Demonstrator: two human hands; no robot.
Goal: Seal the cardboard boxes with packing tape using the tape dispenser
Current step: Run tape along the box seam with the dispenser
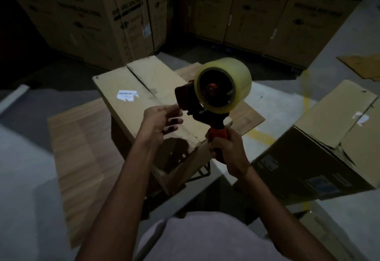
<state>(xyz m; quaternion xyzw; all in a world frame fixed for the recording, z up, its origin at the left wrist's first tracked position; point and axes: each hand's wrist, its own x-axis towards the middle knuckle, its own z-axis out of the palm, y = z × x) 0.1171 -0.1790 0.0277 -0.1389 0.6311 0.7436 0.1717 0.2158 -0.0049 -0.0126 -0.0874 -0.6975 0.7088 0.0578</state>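
Observation:
My right hand (pixel 227 149) grips the orange handle of a tape dispenser (pixel 202 104) and holds it upright above a cardboard box (pixel 131 84). A thick roll of clear tape (pixel 236 79) sits on the dispenser. My left hand (pixel 162 121) hovers by the dispenser's black front end with its fingers spread and loosely bent; whether it touches the tape end is unclear. The box has its top flaps closed, a white label on the left flap and a seam running toward me. It rests on a wooden board (pixel 82 137).
A second cardboard box (pixel 320 147) lies tilted at the right. Tall printed cartons (pixel 86 14) are stacked along the back. A flat piece of cardboard (pixel 362 65) lies on the floor at far right. Yellow floor lines (pixel 259 135) run between the boxes. The light is dim.

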